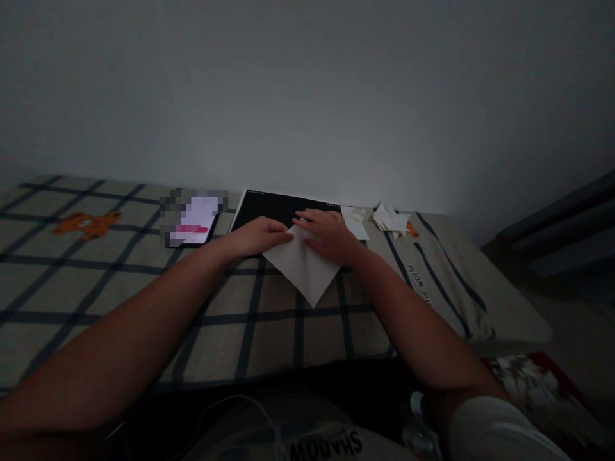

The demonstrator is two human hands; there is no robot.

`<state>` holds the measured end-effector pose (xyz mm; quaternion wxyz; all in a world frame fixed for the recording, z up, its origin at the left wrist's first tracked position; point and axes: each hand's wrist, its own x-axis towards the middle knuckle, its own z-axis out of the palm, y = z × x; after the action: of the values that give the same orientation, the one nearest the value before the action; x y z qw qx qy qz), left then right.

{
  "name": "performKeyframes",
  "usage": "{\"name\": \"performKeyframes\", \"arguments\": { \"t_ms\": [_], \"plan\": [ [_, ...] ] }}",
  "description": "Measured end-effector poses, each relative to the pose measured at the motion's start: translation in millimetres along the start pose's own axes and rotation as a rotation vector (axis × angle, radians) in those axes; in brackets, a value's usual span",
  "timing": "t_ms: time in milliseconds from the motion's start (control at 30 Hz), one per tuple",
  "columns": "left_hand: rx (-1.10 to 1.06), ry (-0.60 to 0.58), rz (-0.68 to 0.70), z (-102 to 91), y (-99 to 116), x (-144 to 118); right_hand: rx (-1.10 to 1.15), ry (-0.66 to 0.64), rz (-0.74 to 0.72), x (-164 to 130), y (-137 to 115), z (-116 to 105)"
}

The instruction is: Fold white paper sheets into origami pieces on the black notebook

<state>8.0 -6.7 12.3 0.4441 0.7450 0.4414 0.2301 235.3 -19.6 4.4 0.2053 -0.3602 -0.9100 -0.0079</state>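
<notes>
both hands pressing white paper, checked bedsheet

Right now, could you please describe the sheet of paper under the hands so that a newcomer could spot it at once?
On the checked bedcover, find the black board by the wall. The white sheet lies half over its near edge, pressed by the left hand and right hand. Unlike the small paper scraps farther right, it is large, flat and points one corner toward the person.
</notes>
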Motion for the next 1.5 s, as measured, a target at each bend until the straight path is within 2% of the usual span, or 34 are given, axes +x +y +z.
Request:
{"name": "performKeyframes", "arguments": {
  "t_ms": [100, 233, 367, 567, 700, 900, 1100, 1333, 1500],
  "plan": [
    [-0.014, -0.062, 0.036, 3.0, 0.3, -0.6, 0.034, -0.009, -0.024, 0.6, -3.3, -0.4],
    [0.115, -0.059, 0.064, 0.7, -1.1, 0.3, 0.069, -0.004, 0.035, 1.1, 0.0, -0.2],
    [0.22, 0.005, 0.101, -2.7, -4.3, 1.9, 0.112, -0.015, 0.105, 2.7, 3.2, 1.7],
    [0.379, 0.206, 0.222, 5.1, -4.2, 1.6, 0.275, 0.04, 0.151, 4.6, 2.1, 7.1],
    [0.501, 0.236, 0.278, 12.0, 1.5, -0.9, 0.362, 0.101, 0.138, 4.6, 1.9, 10.5],
    [0.635, 0.277, 0.276, 17.9, 6.2, -4.4, 0.392, 0.09, 0.122, 5.2, 0.7, 8.8],
    [0.576, 0.308, 0.328, 11.9, 6.3, -4.9, 0.411, 0.086, 0.133, 3.0, 9.4, 3.2],
    [0.509, 0.342, 0.325, 0.7, 4.2, -5.2, 0.419, 0.092, 0.188, -2.4, 23.5, 0.0],
    [0.477, 0.346, 0.334, -0.9, 0.6, -3.9, 0.388, 0.046, 0.225, -4.0, 27.7, -1.9]
  ]
}}
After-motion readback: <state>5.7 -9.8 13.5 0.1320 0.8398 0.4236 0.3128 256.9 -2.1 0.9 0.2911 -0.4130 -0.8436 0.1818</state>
